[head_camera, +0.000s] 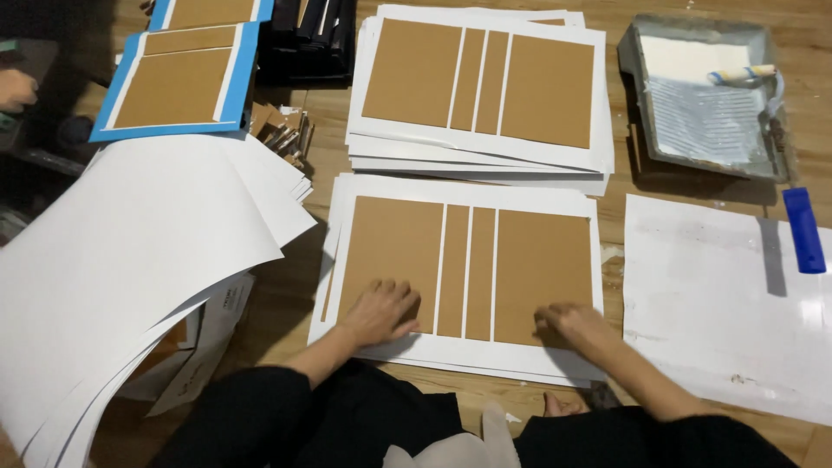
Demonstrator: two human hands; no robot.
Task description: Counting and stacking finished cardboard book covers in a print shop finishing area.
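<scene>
A white sheet [520,196] lies in front of me with brown cardboard panels glued on it: two wide ones and two narrow strips between them. My left hand [380,312] lies flat on the left wide panel [390,251], fingers spread. My right hand [572,322] presses on the lower edge of the right wide panel [542,269], fingers bent down. Neither hand holds anything.
A stack of similar finished sheets [481,87] lies beyond. A paint tray [706,95] with a roller [741,75] sits far right, a blue scraper [804,230] on a white sheet [719,303] at right. Curled white paper [130,260] piles at left; blue-bordered boards [178,82] far left.
</scene>
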